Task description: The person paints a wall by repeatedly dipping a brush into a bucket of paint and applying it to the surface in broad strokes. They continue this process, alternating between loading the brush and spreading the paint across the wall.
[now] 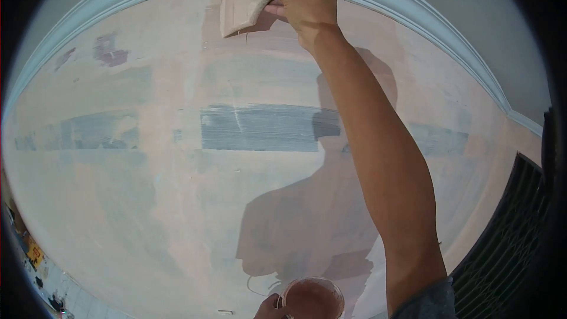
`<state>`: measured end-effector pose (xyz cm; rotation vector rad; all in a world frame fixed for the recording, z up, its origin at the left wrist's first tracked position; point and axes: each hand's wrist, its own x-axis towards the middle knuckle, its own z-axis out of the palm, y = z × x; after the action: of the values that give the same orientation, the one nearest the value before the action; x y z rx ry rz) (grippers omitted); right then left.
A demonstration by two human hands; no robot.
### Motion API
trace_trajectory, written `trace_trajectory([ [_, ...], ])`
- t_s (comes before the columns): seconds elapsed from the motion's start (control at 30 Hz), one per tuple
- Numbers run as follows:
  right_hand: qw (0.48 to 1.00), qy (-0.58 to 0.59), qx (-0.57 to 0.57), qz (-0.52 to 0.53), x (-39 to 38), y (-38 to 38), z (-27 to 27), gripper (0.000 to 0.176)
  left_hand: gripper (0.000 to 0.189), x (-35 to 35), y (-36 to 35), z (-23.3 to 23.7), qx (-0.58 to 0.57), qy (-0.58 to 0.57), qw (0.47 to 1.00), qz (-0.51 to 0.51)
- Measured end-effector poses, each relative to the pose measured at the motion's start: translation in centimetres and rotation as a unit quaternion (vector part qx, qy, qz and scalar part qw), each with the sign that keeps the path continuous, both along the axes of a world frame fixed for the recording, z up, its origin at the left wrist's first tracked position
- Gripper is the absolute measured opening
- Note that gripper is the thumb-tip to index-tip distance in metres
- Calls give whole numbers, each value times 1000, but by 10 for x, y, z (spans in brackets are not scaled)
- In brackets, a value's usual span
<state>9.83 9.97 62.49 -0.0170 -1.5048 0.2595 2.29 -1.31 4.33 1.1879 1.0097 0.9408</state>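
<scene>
A wide paintbrush (248, 9) with an orange-tipped handle is in my right hand (304, 9), near the top of the wall (177, 195). Its bristle end, coated in pale pink paint, is at a darker pink patch just under the moulding. My fingers wrap round the neck of the handle. Low in the view, my left hand (270, 307) grips the rim side of a round tub (313, 300) of pinkish paint. Most of that hand is cut off by the lower edge.
Pale blue moulding (401, 15) curves along the wall's top. Blue-grey bands (266, 129) cross the pink wall. A dark metal lattice (502, 242) stands at the right. Assorted items (34, 253) lie on the tiled floor at lower left. A small socket plate (225, 312) is low on the wall.
</scene>
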Motion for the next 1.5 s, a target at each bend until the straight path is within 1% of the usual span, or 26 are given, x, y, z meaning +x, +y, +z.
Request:
trace_trajectory([
  [0.07, 998, -8, -37, -43, 15, 4, -1, 30, 19, 4, -1, -3, 0, 4, 1000, 0],
  [0.13, 999, 2, -39, -38, 39, 8, -4, 29, 20, 5, 0, -7, -13, -22, 1000, -9],
  [0.2, 999, 13, -38, -32, 72, 10, -6, 27, 20, 6, -1, -3, -14, -10, 1000, -15],
  [0.27, 992, 46, -74, -93, 110, 6, -9, 26, 20, 8, -1, -2, -15, 1, 1000, -23],
  [0.3, 991, 50, -75, -98, 129, 2, -13, 26, 20, 9, 0, -4, -17, -3, 1000, -23],
  [0.37, 981, 76, -85, -156, 166, -9, -19, 25, 20, 11, 0, -5, -18, -3, 999, -31],
  [0.43, 974, 88, -79, -191, 206, -14, -23, 26, 20, 13, 0, -6, -21, -32, 999, -33],
  [0.57, 952, 117, -79, -272, 270, -27, -31, 25, 21, 16, -2, 1, -25, -29, 998, -42],
  [0.6, 950, 120, -79, -278, 284, -28, -33, 25, 21, 17, -2, 3, -30, -9, 999, -31],
  [0.67, 927, 156, -74, -333, 307, -30, -33, 24, 21, 18, -1, 5, -33, 11, 999, -25],
  [0.7, 926, 157, -72, -336, 311, -32, -33, 24, 20, 17, -1, 3, -39, -10, 999, -28],
  [0.77, 868, 177, -68, -458, 317, -34, -34, 26, 19, 17, -3, 3, -44, -31, 998, -31],
  [0.8, 868, 177, -67, -460, 315, -33, -35, 26, 19, 18, -4, 5, -33, -19, 999, -34],
  [0.87, 789, 122, 21, -601, 305, -28, -38, 30, 19, 18, -6, 5, -24, -10, 999, -36],
  [0.9, 755, 121, -18, -644, 291, -31, -38, 30, 19, 18, -6, 2, -22, -9, 999, -39],
  [0.93, 757, 120, -17, -642, 278, -31, -38, 30, 19, 18, -6, 2, -20, -9, 999, -40],
  [1.0, 701, 81, 13, -708, 254, -28, -39, 30, 19, 17, -10, 9, -21, -8, 999, -33],
  [1.03, 723, 67, 37, -687, 243, -28, -39, 30, 19, 17, -12, 11, -22, -4, 999, -28],
  [1.13, 725, 48, 27, -686, 199, -27, -40, 27, 20, 10, -9, -1, -21, -19, 999, -28],
  [1.2, 728, 46, 26, -684, 164, -26, -42, 23, 20, 5, -13, 5, -23, -18, 999, -20],
  [1.27, 718, 21, 78, -691, 129, -22, -43, 21, 20, 2, -15, 8, -24, -12, 1000, -16],
  [1.33, 726, 18, 198, -659, 98, 3, -41, 22, 19, -1, -14, 9, -33, -26, 999, -2],
  [1.37, 722, 84, 270, -631, 70, 7, -43, 18, 19, -1, -14, 8, -32, -22, 999, -8],
  [1.4, 799, 31, 168, -577, 43, -6, -41, 16, 18, -1, -12, 6, -29, -21, 999, -1],
  [1.43, 800, 24, 201, -565, 19, -16, -43, 16, 17, -1, -11, 5, -24, -19, 1000, 6],
  [1.5, 869, 42, 162, -466, -19, -33, -44, 11, 17, -1, -7, -1, -23, -20, 1000, 5],
])
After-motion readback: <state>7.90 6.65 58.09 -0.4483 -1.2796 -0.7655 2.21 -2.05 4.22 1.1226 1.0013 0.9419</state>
